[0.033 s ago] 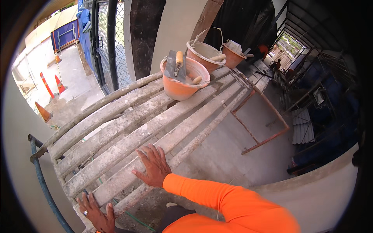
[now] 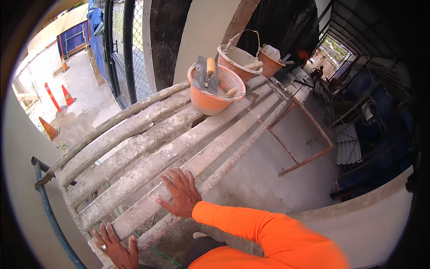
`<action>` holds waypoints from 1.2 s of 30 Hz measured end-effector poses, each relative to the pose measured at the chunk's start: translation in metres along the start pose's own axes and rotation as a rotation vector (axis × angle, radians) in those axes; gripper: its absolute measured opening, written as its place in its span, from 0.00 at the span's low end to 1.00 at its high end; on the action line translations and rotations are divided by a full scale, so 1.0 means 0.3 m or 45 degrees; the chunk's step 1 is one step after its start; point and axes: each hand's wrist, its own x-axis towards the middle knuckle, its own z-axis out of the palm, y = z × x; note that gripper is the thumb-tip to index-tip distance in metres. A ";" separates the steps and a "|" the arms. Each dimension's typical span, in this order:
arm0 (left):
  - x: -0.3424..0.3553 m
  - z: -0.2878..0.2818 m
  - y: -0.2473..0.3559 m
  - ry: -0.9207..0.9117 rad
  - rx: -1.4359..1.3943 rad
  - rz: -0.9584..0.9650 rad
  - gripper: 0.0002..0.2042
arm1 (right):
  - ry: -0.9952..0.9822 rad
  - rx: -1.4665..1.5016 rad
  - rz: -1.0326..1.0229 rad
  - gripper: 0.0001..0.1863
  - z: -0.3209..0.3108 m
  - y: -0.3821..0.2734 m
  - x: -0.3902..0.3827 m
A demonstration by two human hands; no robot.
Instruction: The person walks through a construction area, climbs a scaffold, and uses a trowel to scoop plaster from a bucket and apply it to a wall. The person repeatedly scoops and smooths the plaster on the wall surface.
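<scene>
Both my hands rest on a slatted metal platform (image 2: 148,188) coated in pale dried mortar. My right hand (image 2: 181,193) lies with fingers spread over the nearer slats. At the near left end, my left hand (image 2: 117,249), wearing a ring, also has its fingers apart on the slats. Neither holds anything. Farther along stands an orange bucket (image 2: 210,104), with a flat plastering trowel (image 2: 210,67) with a wooden handle across its top. Another wooden handle (image 2: 231,92) pokes up at its rim. Behind it are a second bucket (image 2: 248,74) with a wire bail and a third bucket (image 2: 268,68).
A rusty metal frame (image 2: 309,163) juts from the platform's right side over the concrete floor. Blue pipe (image 2: 49,201) bends down at the left. Beyond a mesh gate (image 2: 138,54) stand orange cones (image 2: 48,128). People (image 2: 304,56) and stacked scaffolding (image 2: 380,80) are at the far right.
Both hands appear slightly farther right in the picture, and the view has shifted a little. They stay spread on the slats.
</scene>
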 end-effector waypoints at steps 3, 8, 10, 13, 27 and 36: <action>0.054 -0.004 0.040 -0.161 -0.034 -0.151 0.43 | -0.148 -0.044 0.053 0.44 -0.018 -0.012 0.029; 0.104 -0.051 0.056 -0.442 0.051 -0.193 0.50 | -0.338 -0.140 0.117 0.44 -0.042 -0.035 0.073; 0.126 -0.067 0.060 -0.577 0.080 -0.229 0.52 | -0.396 -0.150 0.155 0.44 -0.048 -0.041 0.086; 0.151 -0.079 0.057 -0.745 0.094 -0.241 0.56 | -0.452 -0.172 0.196 0.44 -0.051 -0.048 0.097; 0.125 -0.043 -0.028 -0.834 0.063 -0.022 0.75 | -0.724 -0.329 0.288 0.44 -0.054 -0.073 0.143; 0.167 -0.073 -0.006 -1.040 0.046 -0.155 0.74 | -0.747 -0.393 0.299 0.46 -0.050 -0.067 0.149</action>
